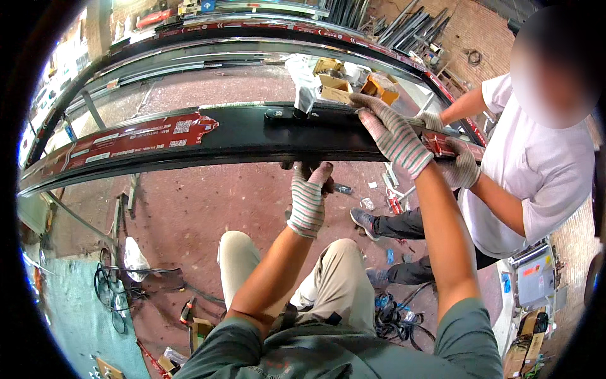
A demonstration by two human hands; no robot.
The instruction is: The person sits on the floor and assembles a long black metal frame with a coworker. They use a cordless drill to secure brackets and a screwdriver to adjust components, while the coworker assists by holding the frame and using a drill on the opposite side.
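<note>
One striped-knit-gloved L hand (308, 201) under blk metal beam (243, 136), we can't tell fingers' grip; our matching R hand (396, 136), 2 o'clock, fingers outstretched atop.

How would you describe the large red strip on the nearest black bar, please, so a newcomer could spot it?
Find the long black bar crossing the picture above the person's left hand. Follow it leftward to the large red strip. Unlike the smaller red patch beside the right hand, it lies away from every hand and ends raggedly.
</note>
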